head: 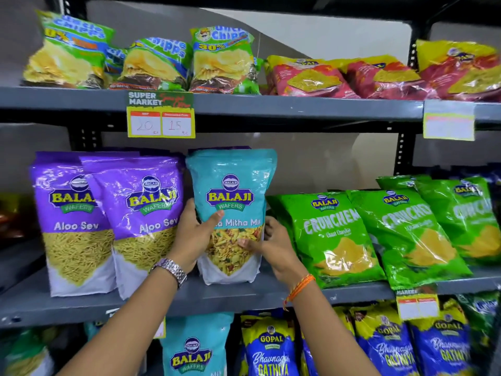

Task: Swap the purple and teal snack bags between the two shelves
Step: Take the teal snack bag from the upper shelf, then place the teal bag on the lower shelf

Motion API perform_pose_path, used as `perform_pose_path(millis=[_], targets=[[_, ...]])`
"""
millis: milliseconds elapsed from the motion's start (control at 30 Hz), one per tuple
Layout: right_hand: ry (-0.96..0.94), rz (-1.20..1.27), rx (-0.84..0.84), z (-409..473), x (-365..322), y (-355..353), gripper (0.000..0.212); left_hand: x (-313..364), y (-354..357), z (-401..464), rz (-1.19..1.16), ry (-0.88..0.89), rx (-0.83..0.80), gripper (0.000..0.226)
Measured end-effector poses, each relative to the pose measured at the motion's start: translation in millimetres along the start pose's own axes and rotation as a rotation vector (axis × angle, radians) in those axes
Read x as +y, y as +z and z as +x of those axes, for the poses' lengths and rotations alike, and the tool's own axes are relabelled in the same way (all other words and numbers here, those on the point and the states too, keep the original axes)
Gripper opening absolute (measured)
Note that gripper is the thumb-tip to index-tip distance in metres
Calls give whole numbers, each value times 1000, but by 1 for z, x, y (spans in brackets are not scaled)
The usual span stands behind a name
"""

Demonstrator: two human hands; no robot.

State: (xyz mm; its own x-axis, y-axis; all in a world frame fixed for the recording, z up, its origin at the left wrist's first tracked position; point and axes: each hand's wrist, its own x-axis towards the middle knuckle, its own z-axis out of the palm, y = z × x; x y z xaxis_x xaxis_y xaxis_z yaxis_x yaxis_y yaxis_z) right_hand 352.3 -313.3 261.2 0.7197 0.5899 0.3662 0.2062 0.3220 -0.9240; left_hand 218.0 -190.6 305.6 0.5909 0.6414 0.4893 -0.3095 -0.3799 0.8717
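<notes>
Both hands clasping teal bag (233,185) upright on middle shelf (81,302), left hand (193,234) at 9 o'clock, right hand (273,246) at 3; purple bags (141,213) at 9; likely mid-swap; next, probably lift clear or seat.

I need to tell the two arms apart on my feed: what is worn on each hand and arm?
Both forearms are bare, with no sleeves or gloves in view. The left hand has a silver metal link watch on its wrist. The right hand has orange thread bands tied round its wrist. No rings can be made out.
</notes>
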Motion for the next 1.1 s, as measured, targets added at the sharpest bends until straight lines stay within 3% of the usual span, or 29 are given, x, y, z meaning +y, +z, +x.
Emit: perform_pose_path(millis=[200, 433, 633, 800, 1100], targets=[[-39, 14, 46, -33, -16, 5, 60, 15, -8, -22, -20, 64, -48, 41], [-50, 14, 88, -101, -38, 19, 77, 28, -38, -69, -19, 142, -82, 41], [-82, -63, -5, -173, -24, 55, 73, 27, -92, -129, -53, 139, -165, 48], [-31, -42, -60, -228, 37, 100, 79, -9, -152, -187, -106, 42, -158, 54], [197, -78, -142, -258, 190, 190, 70, -127, -252, -252, -52, -265, 36, 62]])
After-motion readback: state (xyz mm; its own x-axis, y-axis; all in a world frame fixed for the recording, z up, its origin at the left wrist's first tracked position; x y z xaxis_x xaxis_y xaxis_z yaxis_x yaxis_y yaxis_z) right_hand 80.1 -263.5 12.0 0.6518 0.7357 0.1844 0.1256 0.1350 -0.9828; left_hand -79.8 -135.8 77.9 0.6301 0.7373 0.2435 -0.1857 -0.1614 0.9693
